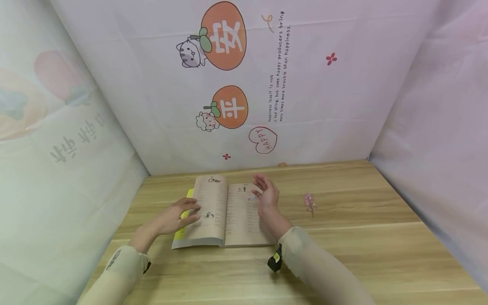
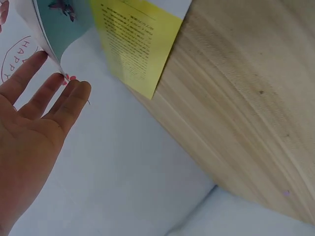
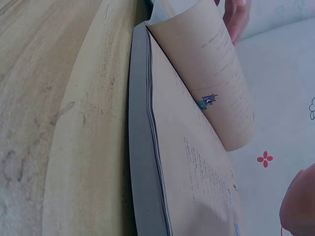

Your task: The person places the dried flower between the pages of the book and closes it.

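An open book (image 1: 244, 220) lies on the table, its left pages (image 3: 206, 69) arched up from the spine. The outer edge of those pages meets the fingertips of the left hand (image 1: 179, 217), whose fingers (image 2: 69, 105) are extended. Beneath them a yellow flap (image 2: 138, 44) with printed text sticks out on the left. The right hand (image 1: 268, 197) is raised over the outer edge of the right page (image 3: 192, 162), its fingers loosely bent and holding nothing. Only part of the right hand shows at the edge of the right wrist view.
A small pink flower sprig (image 1: 309, 203) lies on the wooden table (image 1: 366, 254) to the right of the book. White printed cloth (image 1: 324, 106) hangs behind the table and along both sides. A black strap device (image 1: 275, 259) sits at the right wrist.
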The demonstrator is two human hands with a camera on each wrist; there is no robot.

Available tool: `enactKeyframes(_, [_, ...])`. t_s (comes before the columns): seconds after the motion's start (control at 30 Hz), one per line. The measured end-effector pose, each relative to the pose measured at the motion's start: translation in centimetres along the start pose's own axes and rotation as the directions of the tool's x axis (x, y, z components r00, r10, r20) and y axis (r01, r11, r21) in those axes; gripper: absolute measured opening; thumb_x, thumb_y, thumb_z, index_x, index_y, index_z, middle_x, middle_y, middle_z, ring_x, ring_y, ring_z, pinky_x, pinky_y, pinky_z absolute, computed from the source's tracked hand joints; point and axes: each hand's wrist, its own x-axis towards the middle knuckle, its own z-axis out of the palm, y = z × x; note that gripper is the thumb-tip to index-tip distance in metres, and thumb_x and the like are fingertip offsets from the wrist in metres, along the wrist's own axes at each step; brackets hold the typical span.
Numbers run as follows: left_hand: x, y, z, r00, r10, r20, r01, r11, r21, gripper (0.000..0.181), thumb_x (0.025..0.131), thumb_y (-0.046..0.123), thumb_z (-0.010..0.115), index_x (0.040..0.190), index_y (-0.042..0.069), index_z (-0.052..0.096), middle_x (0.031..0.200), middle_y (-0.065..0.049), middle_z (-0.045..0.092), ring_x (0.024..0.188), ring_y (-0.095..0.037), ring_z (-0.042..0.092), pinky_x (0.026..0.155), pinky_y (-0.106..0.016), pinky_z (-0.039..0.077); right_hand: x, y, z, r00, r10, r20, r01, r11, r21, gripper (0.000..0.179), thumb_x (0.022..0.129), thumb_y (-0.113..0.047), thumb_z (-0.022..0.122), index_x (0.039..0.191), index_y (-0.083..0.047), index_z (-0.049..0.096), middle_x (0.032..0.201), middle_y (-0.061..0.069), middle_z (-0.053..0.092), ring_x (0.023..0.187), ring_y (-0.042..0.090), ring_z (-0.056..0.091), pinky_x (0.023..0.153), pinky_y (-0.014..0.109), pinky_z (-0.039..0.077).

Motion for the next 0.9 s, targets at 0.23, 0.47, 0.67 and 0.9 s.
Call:
enactKeyframes(0.23, [-0.5, -1.1, 0.5, 1.0, -0.001, -0.018, 0.001, 1.0, 0.013, 0.057, 0.101, 0.049, 0.052, 0.138, 0.006, 0.058, 0.153, -0.019, 0.045, 0.139, -0.045, 0.044, 0.111, -0.063, 0.04, 0.0, 0.0, -0.1, 1.0, 0.007, 0.001, -0.007, 1.0, 0.006, 0.031, 0.106, -0.025, 0.04, 0.11, -0.014, 0.069, 0.111, -0.004, 0.072, 0.105, 0.014, 0.063, 0.083, 0.03, 0.053])
enactKeyframes(0.47, [-0.9, -1.7, 0.8, 0.999, -0.017, -0.027, 0.018, 0.999, 0.027, 0.057, 0.101, 0.047, 0.053, 0.136, 0.002, 0.059, 0.149, -0.021, 0.047, 0.136, -0.046, 0.046, 0.111, -0.062, 0.041, 0.0, 0.1, -0.2, 1.0, 0.002, 0.001, -0.002, 1.0, 0.003, 0.032, 0.106, -0.025, 0.04, 0.111, -0.015, 0.069, 0.112, -0.004, 0.072, 0.104, 0.014, 0.062, 0.082, 0.03, 0.053])
enactKeyframes(0.67, [-1.2, -2.5, 1.3, 0.998, -0.054, -0.022, 0.055, 0.998, 0.006, 0.056, 0.101, 0.045, 0.054, 0.136, 0.001, 0.06, 0.15, -0.021, 0.047, 0.137, -0.046, 0.045, 0.112, -0.063, 0.039, 0.1, 0.2, -0.2, 1.0, 0.006, -0.002, -0.006, 1.0, 0.008, 0.032, 0.106, -0.025, 0.041, 0.115, -0.012, 0.068, 0.11, -0.005, 0.072, 0.104, 0.015, 0.062, 0.08, 0.03, 0.053])
enactKeyframes(0.9, [-1.4, -3.4, 2.0, 0.997, -0.081, -0.009, 0.081, 0.997, -0.011, 0.055, 0.1, 0.045, 0.057, 0.135, 0.002, 0.061, 0.15, -0.021, 0.047, 0.136, -0.046, 0.047, 0.11, -0.063, 0.04, -0.2, -0.1, -0.2, 1.0, 0.017, 0.011, -0.017, 1.0, -0.006, 0.031, 0.107, -0.027, 0.041, 0.118, -0.011, 0.066, 0.11, -0.006, 0.071, 0.107, 0.015, 0.061, 0.085, 0.032, 0.052])
